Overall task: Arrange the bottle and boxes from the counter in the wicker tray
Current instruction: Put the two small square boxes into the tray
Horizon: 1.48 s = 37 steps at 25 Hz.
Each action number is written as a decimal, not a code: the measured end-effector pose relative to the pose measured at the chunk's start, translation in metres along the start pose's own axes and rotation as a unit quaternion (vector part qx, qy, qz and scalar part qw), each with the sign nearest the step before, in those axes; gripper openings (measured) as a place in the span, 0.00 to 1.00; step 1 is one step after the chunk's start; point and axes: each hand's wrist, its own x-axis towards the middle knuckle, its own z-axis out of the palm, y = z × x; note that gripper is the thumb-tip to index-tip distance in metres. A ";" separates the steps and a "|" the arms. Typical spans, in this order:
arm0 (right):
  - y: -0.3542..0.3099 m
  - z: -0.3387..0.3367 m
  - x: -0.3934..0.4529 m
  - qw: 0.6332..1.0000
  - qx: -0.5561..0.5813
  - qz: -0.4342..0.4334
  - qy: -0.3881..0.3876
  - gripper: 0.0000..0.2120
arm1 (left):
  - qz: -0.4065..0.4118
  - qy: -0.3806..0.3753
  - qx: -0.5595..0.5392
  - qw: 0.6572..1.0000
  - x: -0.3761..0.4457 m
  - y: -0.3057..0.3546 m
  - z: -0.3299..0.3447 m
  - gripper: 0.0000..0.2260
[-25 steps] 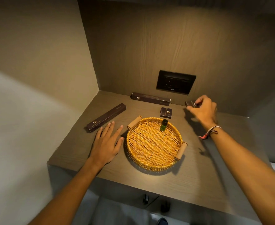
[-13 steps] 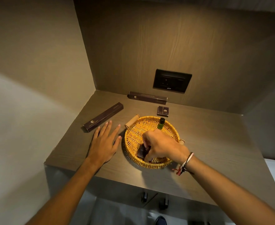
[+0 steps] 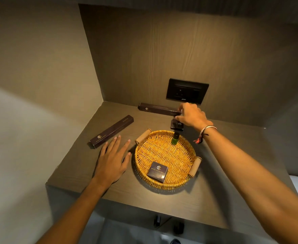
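Observation:
A round wicker tray [image 3: 162,186] with two wooden handles sits mid-counter. A small green bottle [image 3: 175,139] stands upright at its far rim. One small dark square box [image 3: 157,171] lies in the tray's near part. A second small square box [image 3: 176,126] lies on the counter just behind the tray. My right hand [image 3: 192,115] hovers over that box with fingers spread, thumb close to its top edge. One long dark box [image 3: 157,109] lies along the back wall and another long box [image 3: 111,132] lies diagonally at the left. My left hand [image 3: 113,161] rests flat on the counter beside the tray.
The wooden counter [image 3: 215,191] sits in a niche with walls at the left and back. A black wall socket [image 3: 187,90] is just above my right hand. The counter's front edge runs below the tray.
My right hand set the small square box down in the tray, let go, and moved back to the second small box behind the tray. My left hand stayed flat.

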 end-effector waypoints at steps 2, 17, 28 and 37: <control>0.002 0.010 0.014 0.997 -0.026 0.033 -0.059 0.23 | -0.002 0.000 -0.005 1.000 0.001 0.001 -0.001 0.27; -0.016 0.031 0.019 0.995 -0.013 0.063 -0.082 0.27 | -0.005 -0.007 -0.012 1.000 0.002 0.000 -0.002 0.27; -0.077 -0.014 -0.050 0.944 -0.112 -0.187 -0.246 0.21 | 0.002 -0.003 -0.006 1.000 0.002 0.000 -0.002 0.27; -0.075 0.022 -0.076 0.922 -0.169 -0.194 -0.290 0.20 | -0.001 -0.004 -0.008 1.000 0.002 -0.001 -0.001 0.26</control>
